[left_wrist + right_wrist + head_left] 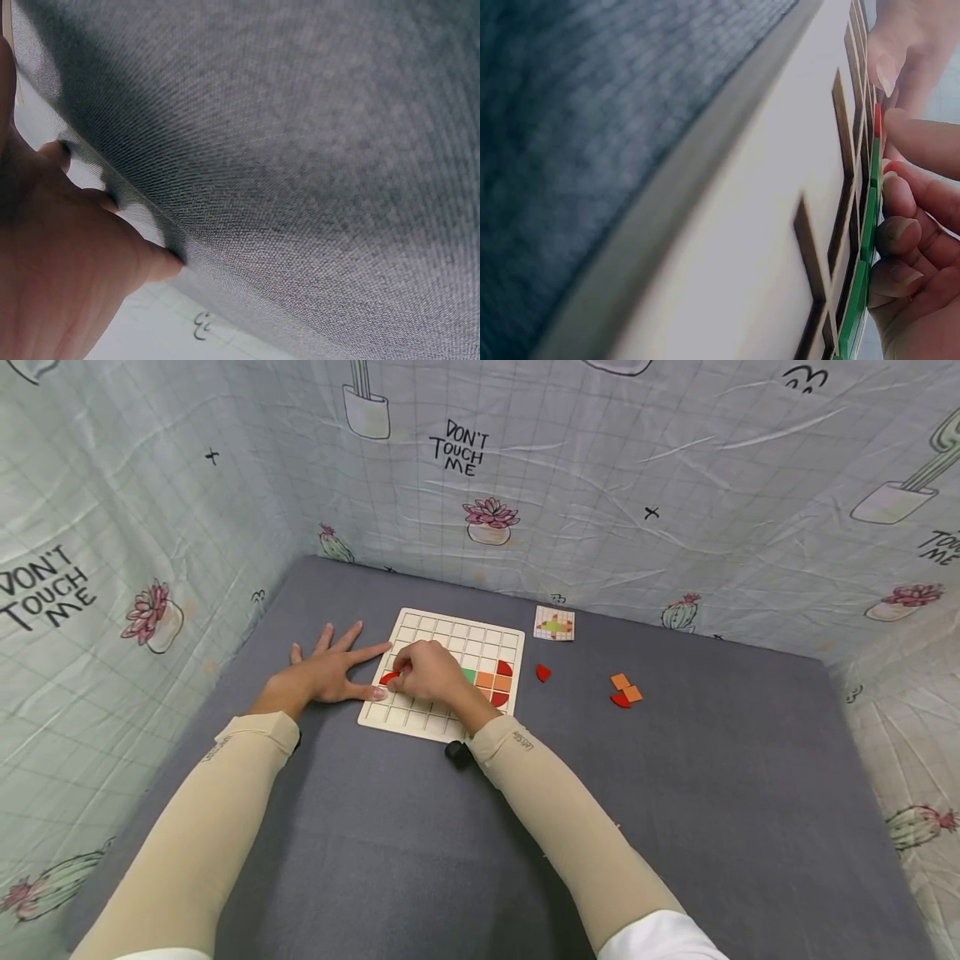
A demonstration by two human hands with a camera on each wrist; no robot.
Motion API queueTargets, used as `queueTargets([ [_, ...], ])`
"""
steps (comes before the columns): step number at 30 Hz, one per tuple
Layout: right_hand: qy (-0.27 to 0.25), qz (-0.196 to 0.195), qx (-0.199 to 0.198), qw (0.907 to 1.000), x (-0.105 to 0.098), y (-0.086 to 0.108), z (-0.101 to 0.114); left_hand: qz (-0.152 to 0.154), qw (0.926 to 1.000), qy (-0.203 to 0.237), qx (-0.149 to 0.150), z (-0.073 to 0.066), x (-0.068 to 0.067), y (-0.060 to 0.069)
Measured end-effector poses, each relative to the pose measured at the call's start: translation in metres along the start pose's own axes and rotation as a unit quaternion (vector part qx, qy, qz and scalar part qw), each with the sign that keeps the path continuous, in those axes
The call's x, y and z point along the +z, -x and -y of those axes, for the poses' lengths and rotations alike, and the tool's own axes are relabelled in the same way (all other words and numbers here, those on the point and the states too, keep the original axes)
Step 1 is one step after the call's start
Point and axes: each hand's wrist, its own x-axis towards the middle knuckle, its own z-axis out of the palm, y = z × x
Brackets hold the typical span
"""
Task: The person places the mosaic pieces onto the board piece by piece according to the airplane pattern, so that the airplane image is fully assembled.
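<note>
A white grid board [405, 714] lies on the table, with red, green and orange tiles in its cells. My left hand [326, 672] has its fingers spread, and its thumb and index fingertip touch the board's left edge. Over the left part of the board, my right hand [432, 672] has curled fingers and pinches a small red tile, mostly hidden by the fingertips. Beside it a red quarter-circle tile [387, 677] sits in a cell. Green tiles [868, 225] stand in a row under the right hand's fingers [898, 234]. Further right are orange tiles [485, 680] and a red quarter-circle [505, 668].
A pattern card [554, 623] lies behind the board to the right. A loose red quarter-circle [543, 672] is on the grey table [712, 793], with orange squares [632, 693] and another red piece [621, 701] further right. Printed cloth [562, 468] hangs around the table.
</note>
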Motion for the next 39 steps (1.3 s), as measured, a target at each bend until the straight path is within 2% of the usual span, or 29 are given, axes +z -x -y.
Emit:
queueTargets([
  [5, -0.02, -0.002, -0.013, 0.9997, -0.003, 0.002, -0.002, 0.001, 0.9999, -0.013, 0.003, -0.003, -0.001, 0.002],
  [9, -0.074, -0.012, -0.022, 0.997, -0.01, 0.007, -0.008, 0.0, 0.9999, -0.015, 0.001, -0.003, -0.002, 0.003],
  [13, -0.124, -0.027, -0.014, 0.9918, -0.021, 0.014, -0.02, 0.0, 1.0, -0.006, 0.001, -0.004, -0.001, 0.003],
  [17, -0.157, -0.034, -0.001, 0.987, -0.035, 0.023, -0.033, 0.004, 0.9998, -0.017, -0.005, -0.004, -0.001, 0.001],
  [23, -0.162, -0.042, 0.008, 0.9859, -0.053, 0.036, -0.055, 0.002, 0.9999, -0.007, -0.009, 0.002, 0.002, -0.005],
  [28, -0.164, -0.05, 0.009, 0.9852, -0.065, 0.046, -0.066, 0.003, 0.9999, -0.015, -0.006, -0.003, -0.002, 0.001],
  [34, -0.166, -0.063, 0.01, 0.984, -0.077, 0.057, -0.077, 0.005, 0.9995, -0.032, -0.008, -0.004, -0.002, 0.002],
  [39, -0.165, -0.074, 0.024, 0.9832, -0.088, 0.07, -0.09, 0.005, 0.9996, -0.028, 0.002, -0.005, -0.002, 0.002],
])
